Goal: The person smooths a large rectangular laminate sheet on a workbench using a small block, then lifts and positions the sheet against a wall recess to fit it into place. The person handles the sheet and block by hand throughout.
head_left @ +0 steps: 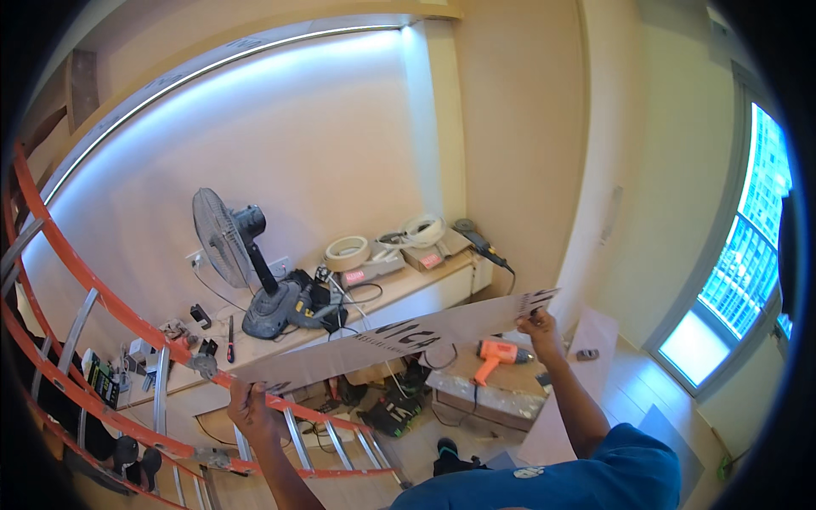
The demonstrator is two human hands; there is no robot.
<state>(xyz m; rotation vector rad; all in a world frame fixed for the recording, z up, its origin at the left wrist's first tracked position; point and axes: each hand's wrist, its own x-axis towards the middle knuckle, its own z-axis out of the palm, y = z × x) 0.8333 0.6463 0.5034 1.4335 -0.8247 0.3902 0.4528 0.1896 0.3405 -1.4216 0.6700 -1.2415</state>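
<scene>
A long, thin, pale strip of sheet (365, 348) with dark lettering stretches between my two hands, its right end higher in the picture. My left hand (251, 410) closes on the strip's left end, beside the orange ladder (119, 306). At the far right end, my right hand (539, 328) pinches the lower edge between thumb and fingers. Below that hand an orange heat gun (495, 359) lies on a cardboard-topped box (476, 387). The strip hides part of the shelf behind it.
On the long shelf (280, 344) stand a dusty fan (270, 306), a power tool (310, 314), tape rolls (347, 253) and a corded tool (482, 246). Bags and cables (395, 412) cover the floor below. Someone's dark shoes (140, 459) show at the ladder. A glazed door (722, 263) is at right.
</scene>
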